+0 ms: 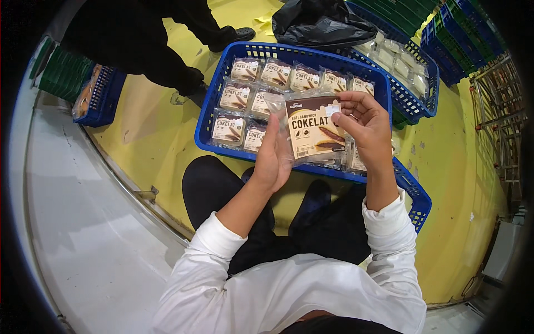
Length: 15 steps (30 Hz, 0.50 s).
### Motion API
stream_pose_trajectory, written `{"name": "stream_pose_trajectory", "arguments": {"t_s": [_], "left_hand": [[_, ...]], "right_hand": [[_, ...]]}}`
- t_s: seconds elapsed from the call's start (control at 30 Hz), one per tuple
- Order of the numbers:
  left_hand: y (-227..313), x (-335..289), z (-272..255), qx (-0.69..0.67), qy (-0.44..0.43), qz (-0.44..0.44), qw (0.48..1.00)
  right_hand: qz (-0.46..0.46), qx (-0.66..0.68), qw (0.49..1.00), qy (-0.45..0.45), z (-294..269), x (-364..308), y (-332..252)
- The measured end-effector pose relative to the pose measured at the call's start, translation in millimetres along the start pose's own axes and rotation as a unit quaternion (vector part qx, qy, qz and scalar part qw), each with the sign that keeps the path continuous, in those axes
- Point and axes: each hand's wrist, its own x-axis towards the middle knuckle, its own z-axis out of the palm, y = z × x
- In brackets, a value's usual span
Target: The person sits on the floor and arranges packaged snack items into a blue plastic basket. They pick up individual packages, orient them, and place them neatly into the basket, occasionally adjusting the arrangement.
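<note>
A clear-wrapped packaged sandwich (306, 139) with a brown and cream label is held up over a blue crate (207, 119). My left hand (273, 158) grips its left side, the fingers hidden behind it. At its upper right corner, my right hand (364, 125) pinches the packet, thumb on the front and fingers at the edge. A small white sticker (332, 110) shows beside that thumb on the label. Rows of similar packaged sandwiches (236, 97) lie face up in the crate. My hands and the held packet hide part of those rows.
Another blue crate (434, 83) with pale wrapped packs (395, 58) and a black plastic bag (322, 25) stands beyond. Someone in dark trousers (133, 44) stands at the upper left. Stacked crates (459, 36) and metal racks (495, 106) line the right; a low white ledge (94, 222) runs along the left.
</note>
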Motion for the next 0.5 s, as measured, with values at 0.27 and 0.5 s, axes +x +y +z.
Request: {"name": "stream_pose_trajectory", "arguments": {"t_s": [0.27,0.5], "left_hand": [[-5,-4,0,0.044,0.038,0.024,0.998],[-14,4,-22,0.122,0.152,0.016,0.981]], "right_hand": [[0.026,-0.055,0.998,0.001,5,-2,13],[-0.202,-0.463,0.863,0.015,16,-7,20]]}}
